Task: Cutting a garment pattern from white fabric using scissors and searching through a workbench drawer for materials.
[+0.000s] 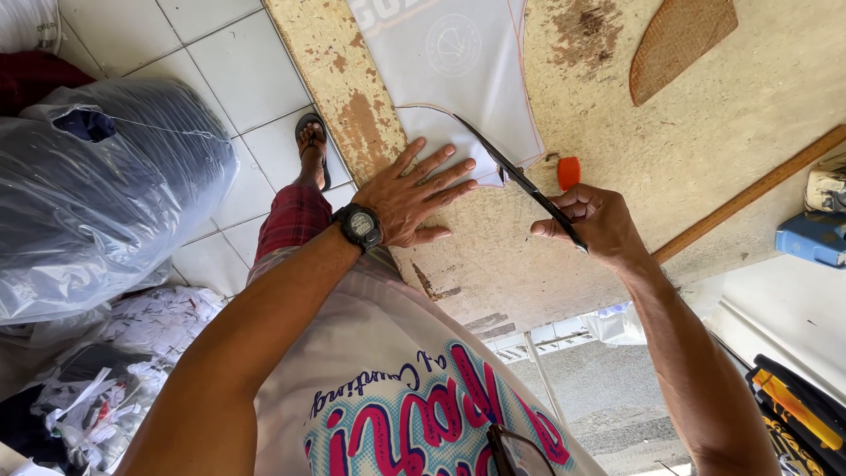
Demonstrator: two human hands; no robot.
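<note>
My left hand (417,192), with a black watch on the wrist, lies flat with fingers spread on the near edge of a white piece of fabric (458,75) on a worn wooden table (670,150). My right hand (597,222) grips a pair of black scissors (520,181). The blades point up-left along a marked line, cutting into the fabric's lower corner.
A small orange block (568,173) lies just beyond my right hand. A brown curved pattern piece (679,40) rests at the far side, and a long wooden ruler (749,196) runs along the right. A plastic-wrapped dark fabric roll (106,194) and fabric scraps (123,370) sit on the tiled floor at left.
</note>
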